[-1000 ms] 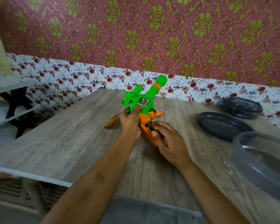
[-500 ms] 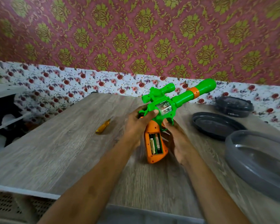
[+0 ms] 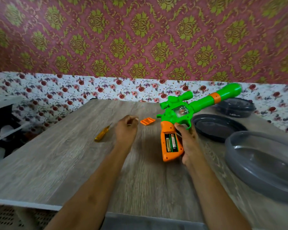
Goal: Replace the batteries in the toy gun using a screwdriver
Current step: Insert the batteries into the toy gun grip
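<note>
Toy gun [image 3: 178,112] is held up off the desk [image 3: 65,155], its orange grip wrapped in the right hand [image 3: 189,143], green barrel slanting up to the right. The grip's compartment is uncovered, with two batteries [image 3: 171,141] side by side inside. The left hand [image 3: 125,130] hovers with fingers curled; whether it pinches anything is too blurred to tell. Just beyond it lies the orange cover [image 3: 147,121], and to its left the yellow-handled screwdriver [image 3: 102,133] — both on the desk.

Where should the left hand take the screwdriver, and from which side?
By its yellow grip, the thick near end. The screwdriver lies flat on the table, thin tip pointing away, so the left hand should come from above, fingers across the grip.
</note>
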Available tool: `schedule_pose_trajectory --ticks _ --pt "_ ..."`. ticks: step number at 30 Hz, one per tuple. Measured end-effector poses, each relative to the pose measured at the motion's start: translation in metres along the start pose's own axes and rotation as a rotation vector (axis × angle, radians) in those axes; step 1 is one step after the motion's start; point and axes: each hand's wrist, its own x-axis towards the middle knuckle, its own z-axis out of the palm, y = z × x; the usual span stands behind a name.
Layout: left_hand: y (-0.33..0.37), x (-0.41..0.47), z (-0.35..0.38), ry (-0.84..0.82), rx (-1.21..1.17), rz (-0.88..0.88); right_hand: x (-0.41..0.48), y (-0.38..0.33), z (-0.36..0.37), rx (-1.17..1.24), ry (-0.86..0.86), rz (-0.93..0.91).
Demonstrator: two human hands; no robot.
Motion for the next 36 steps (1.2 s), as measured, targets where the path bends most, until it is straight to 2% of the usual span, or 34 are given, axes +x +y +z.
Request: schedule_pose_trajectory --ticks 4,5,7,9,16,20,22,24,28,30,33,36 --pt "-0.002 -0.002 0.005 -0.025 0.447 0.213 0.003 -0.002 -0.007 0.038 0.063 -0.005" --pt "-0.001 0.001 0.007 -0.090 0.547 0.255 0.003 -0.001 -0.007 0.044 0.076 -0.009" --pt "0.001 0.018 0.019 -0.323 0.798 0.321 0.007 0.001 -0.009 0.036 0.094 -0.008" --pt "0.001 0.039 0.034 -0.487 0.993 0.320 0.010 0.002 -0.011 0.032 0.079 -0.010" --pt "-0.008 0.077 0.064 -0.445 1.184 0.203 0.018 0.017 -0.012 -0.058 -0.015 0.007" --pt "-0.010 0.075 0.070 -0.387 1.253 0.236 0.019 0.019 -0.014 -0.084 -0.042 0.008" --pt "-0.003 0.071 0.063 -0.368 1.186 0.217 0.017 0.019 -0.015 -0.092 -0.040 0.014" --pt "0.003 0.066 0.051 -0.331 0.969 0.130 0.017 0.017 -0.015 -0.074 -0.020 0.029" --pt "0.016 0.038 0.018 -0.185 0.210 -0.171 0.013 0.012 -0.013 -0.075 0.005 0.065" --pt "0.026 0.017 0.002 -0.161 -0.073 -0.300 0.008 0.009 -0.009 -0.063 0.002 0.054" --pt "0.039 -0.010 -0.020 -0.130 -0.347 -0.413 -0.005 0.002 -0.003 -0.058 0.001 0.048" --pt "0.043 -0.033 -0.033 -0.139 -0.475 -0.435 -0.018 -0.002 -0.002 -0.058 -0.005 0.057"
